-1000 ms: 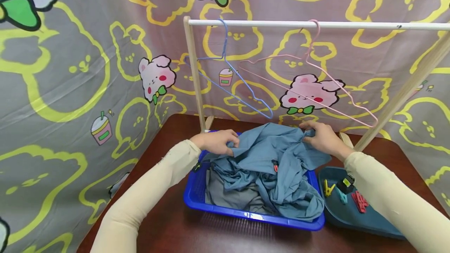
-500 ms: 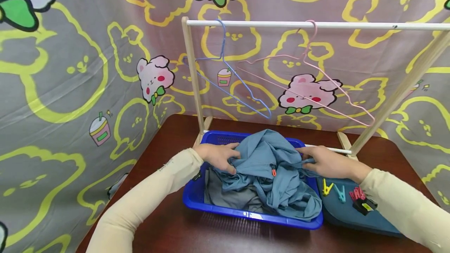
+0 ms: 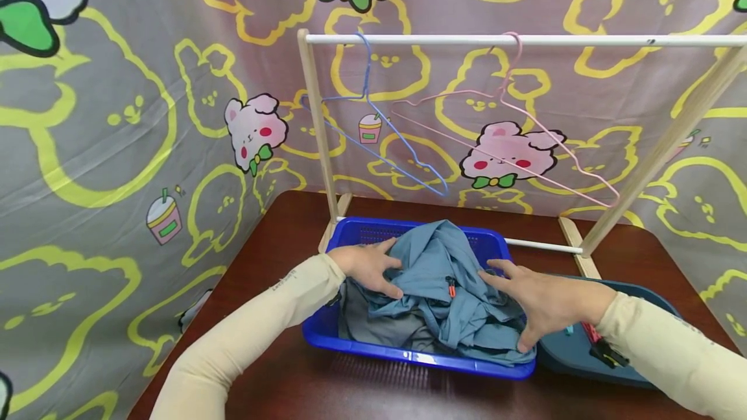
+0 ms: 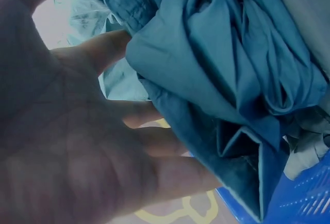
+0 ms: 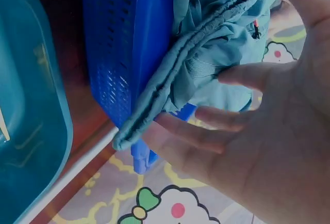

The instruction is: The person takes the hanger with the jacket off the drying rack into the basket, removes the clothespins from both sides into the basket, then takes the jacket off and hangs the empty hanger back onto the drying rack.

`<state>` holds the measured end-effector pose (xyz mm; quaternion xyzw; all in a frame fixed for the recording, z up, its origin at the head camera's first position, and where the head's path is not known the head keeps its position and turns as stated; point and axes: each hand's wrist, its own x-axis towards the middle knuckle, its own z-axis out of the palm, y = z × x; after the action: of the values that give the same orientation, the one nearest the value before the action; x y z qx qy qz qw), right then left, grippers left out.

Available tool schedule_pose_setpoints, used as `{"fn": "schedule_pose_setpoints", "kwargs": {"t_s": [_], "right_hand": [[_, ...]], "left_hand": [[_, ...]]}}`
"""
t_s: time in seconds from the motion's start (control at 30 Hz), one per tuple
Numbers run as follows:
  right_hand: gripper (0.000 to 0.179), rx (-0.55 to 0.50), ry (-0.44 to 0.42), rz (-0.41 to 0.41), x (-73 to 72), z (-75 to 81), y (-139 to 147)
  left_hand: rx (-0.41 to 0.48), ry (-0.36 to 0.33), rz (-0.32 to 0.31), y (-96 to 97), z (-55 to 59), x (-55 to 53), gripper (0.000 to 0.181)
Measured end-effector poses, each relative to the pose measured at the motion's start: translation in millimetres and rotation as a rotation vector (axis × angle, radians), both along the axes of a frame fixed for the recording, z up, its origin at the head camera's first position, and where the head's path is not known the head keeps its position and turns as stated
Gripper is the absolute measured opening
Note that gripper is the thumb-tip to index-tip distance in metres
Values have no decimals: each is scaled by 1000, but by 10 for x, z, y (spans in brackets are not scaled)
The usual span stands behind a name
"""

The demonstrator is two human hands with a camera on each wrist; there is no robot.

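Note:
A crumpled blue-grey garment (image 3: 434, 264) with a small orange-and-black zip pull (image 3: 451, 286) lies heaped in the blue basket (image 3: 382, 346). Under its front left part, a dark grey cloth (image 3: 373, 323) shows. My left hand (image 3: 369, 267) is at the garment's left side, fingers spread; in the left wrist view the fingertips reach behind a fold (image 4: 180, 69). Along the right side my right hand (image 3: 545, 297) spreads its fingers and thumb wide. The right wrist view has those fingers straight against the fabric, beside an elasticated edge (image 5: 180, 59).
A blue hanger (image 3: 403, 141) and a pink hanger (image 3: 525, 109) hang from the white rail (image 3: 443, 39) of a wooden-legged rack behind the basket. Right of the basket sits a dark teal tray (image 3: 574, 355) with clips, partly hidden by my right arm.
The garment, held up and spread by both hands at first, has sunk into the basket. My right hand has let go and opened wide; my left fingers have loosened too.

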<state>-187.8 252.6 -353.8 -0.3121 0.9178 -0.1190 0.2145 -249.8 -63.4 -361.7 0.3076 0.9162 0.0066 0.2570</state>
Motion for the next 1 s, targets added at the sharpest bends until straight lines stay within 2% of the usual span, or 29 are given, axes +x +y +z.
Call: {"fn": "schedule_pose_setpoints", "kwargs": {"t_s": [0.13, 0.37, 0.5, 0.6, 0.73, 0.9, 1.0], "right_hand": [[125, 33, -49, -25, 46, -8, -38], [133, 45, 19, -2, 124, -74, -195], [128, 72, 26, 26, 95, -116, -304], [127, 114, 74, 62, 44, -139, -384], [131, 117, 142, 82, -39, -146, -470], [127, 113, 140, 62, -116, -142, -515], [120, 110, 128, 58, -144, -150, -532]], "left_hand": [[2, -4, 5, -3, -14, -3, 70], [13, -25, 5, 6, -40, -25, 72], [6, -22, -7, 27, -62, -46, 71], [23, -43, -3, 42, -84, -71, 76], [99, -91, 17, 45, -96, -110, 84], [224, -153, 57, 1, -88, -145, 88], [319, -181, 118, -23, -100, -173, 91]]}}
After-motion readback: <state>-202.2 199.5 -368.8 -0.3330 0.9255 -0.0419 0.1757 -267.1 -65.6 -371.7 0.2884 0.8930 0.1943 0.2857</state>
